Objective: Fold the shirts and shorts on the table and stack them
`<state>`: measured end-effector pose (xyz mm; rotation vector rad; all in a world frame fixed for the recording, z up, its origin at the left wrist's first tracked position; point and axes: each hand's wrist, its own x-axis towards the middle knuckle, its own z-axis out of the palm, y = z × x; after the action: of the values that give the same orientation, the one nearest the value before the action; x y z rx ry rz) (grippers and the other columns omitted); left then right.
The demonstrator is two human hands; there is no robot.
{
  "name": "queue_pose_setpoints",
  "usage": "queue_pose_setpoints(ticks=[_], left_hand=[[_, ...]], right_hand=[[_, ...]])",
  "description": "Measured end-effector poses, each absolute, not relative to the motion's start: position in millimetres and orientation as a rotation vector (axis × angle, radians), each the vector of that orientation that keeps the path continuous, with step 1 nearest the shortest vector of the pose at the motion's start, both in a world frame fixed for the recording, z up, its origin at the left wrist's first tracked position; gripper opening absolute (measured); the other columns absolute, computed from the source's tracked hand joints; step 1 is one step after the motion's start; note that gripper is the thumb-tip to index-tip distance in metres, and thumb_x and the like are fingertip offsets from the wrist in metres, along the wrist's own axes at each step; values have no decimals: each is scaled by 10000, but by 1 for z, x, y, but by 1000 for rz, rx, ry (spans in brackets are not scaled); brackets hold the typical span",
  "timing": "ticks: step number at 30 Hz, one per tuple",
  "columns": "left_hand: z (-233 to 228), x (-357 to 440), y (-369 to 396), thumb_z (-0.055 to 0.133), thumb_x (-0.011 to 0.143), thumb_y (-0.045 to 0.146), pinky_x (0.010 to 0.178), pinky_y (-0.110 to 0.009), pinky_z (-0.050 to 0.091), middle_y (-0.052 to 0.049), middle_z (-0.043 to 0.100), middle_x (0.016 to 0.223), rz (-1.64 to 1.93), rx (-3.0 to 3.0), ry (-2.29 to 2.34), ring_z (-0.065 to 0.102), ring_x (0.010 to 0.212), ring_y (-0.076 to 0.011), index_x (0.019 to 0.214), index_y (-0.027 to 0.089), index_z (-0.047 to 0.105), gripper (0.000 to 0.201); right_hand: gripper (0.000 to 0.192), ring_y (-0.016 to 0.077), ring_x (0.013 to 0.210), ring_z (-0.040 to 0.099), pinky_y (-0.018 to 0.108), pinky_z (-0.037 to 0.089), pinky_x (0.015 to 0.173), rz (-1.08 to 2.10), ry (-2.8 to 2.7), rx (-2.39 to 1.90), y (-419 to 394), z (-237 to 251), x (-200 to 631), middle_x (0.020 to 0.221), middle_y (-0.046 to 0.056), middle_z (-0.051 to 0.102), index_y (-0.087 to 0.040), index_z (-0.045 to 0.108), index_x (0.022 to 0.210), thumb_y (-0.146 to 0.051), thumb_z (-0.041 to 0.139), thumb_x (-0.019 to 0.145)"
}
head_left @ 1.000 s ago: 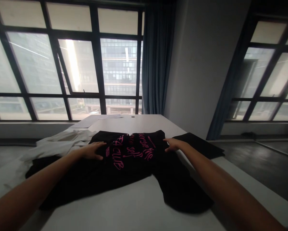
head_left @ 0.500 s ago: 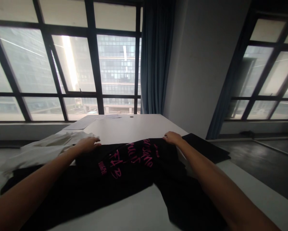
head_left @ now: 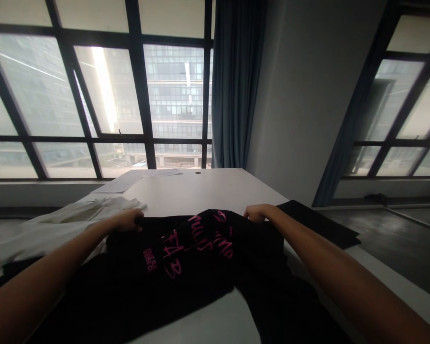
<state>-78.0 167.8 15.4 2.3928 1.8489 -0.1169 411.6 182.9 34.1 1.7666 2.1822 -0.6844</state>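
A black shirt [head_left: 207, 267] with pink lettering spreads across the white table in front of me, its fabric wrinkled and bunched in places. My left hand [head_left: 129, 220] is closed on its far edge at the left, fingers curled over the cloth. At the far right edge, my right hand [head_left: 259, 212] pinches the fabric, its fingertips partly hidden. Between the two hands the far edge bulges up a little. Two parts of the shirt come toward me, with white tabletop showing between them.
Pale, crumpled cloth [head_left: 74, 217] lies left of the black shirt. A flat black item [head_left: 318, 222] rests at the right edge of the white table [head_left: 186, 191]. Papers [head_left: 119, 182] lie at the far left. Behind are windows, a blue curtain [head_left: 232, 95] and a grey pillar [head_left: 293, 105].
The far edge of the shirt has shifted slightly, and its middle now bulges higher. My left hand has moved a little left and its fingers have curled onto the cloth.
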Motion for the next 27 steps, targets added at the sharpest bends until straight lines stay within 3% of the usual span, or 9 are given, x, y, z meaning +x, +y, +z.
queue_pose_setpoints(ticks=[3, 6, 9, 12, 19, 21, 23, 25, 27], left_hand=[[21, -85, 168, 591, 644, 392, 842, -348, 490, -67, 705, 964, -54, 2369, 1782, 650, 928, -266, 977, 180, 671, 403], [34, -91, 166, 582, 643, 422, 782, -315, 496, -22, 699, 851, -14, 2324, 1686, 650, 864, -248, 894, 201, 655, 343], [55, -100, 167, 613, 619, 455, 720, -286, 496, -11, 686, 783, -1, 2215, 1670, 643, 796, -233, 818, 188, 643, 334], [83, -111, 172, 645, 600, 472, 701, -271, 497, -12, 685, 752, -9, 2088, 1662, 630, 768, -221, 804, 163, 650, 370], [142, -122, 200, 703, 602, 434, 725, -297, 504, -2, 721, 746, -27, 1969, 1504, 639, 749, -214, 820, 151, 702, 358], [150, -118, 212, 688, 646, 409, 709, -297, 506, -1, 716, 727, -34, 1992, 1514, 638, 729, -212, 837, 137, 705, 333], [153, -109, 227, 641, 724, 362, 748, -310, 510, -24, 721, 766, 97, 2120, 1710, 644, 764, -222, 889, 100, 703, 315], [151, -96, 241, 553, 832, 305, 869, -370, 484, -75, 730, 920, 314, 2253, 1997, 639, 929, -274, 1039, 53, 684, 352], [142, -80, 251, 474, 908, 266, 999, -463, 400, -127, 684, 1147, 540, 2330, 2277, 540, 1172, -353, 1230, 44, 613, 415]], right_hand=[[315, 215, 860, 679, 305, 539, 788, -1044, 2241, 1610, 170, 33, 399, 848, 16, 736, -170, 731, 936, -279, 721, 640], [259, 188, 697, 656, 287, 531, 650, -1234, 2072, 1566, 162, 35, 390, 705, 0, 691, -162, 708, 866, -258, 718, 625], [203, 125, 542, 543, 243, 448, 540, -1198, 2028, 1526, 165, 53, 393, 542, -46, 553, -162, 650, 723, -288, 754, 603], [300, 85, 502, 447, 234, 397, 529, -1126, 2098, 1607, 179, 87, 408, 514, -63, 468, -171, 613, 684, -370, 807, 571], [334, 148, 587, 550, 290, 451, 578, -923, 2129, 1853, 218, 142, 440, 613, 8, 567, -188, 635, 691, -406, 843, 547], [287, 189, 641, 600, 314, 478, 611, -816, 2175, 1944, 229, 147, 441, 648, 34, 604, -183, 652, 722, -365, 827, 585], [202, 240, 744, 642, 346, 500, 690, -494, 2315, 2152, 240, 152, 438, 729, 78, 651, -166, 680, 779, -304, 774, 667], [200, 302, 948, 636, 386, 483, 839, -19, 2441, 2392, 251, 152, 429, 957, 151, 682, -139, 695, 948, -257, 656, 791], [371, 333, 1152, 551, 400, 415, 976, 338, 2473, 2542, 259, 143, 418, 1266, 215, 579, -104, 598, 1222, -218, 534, 874]])
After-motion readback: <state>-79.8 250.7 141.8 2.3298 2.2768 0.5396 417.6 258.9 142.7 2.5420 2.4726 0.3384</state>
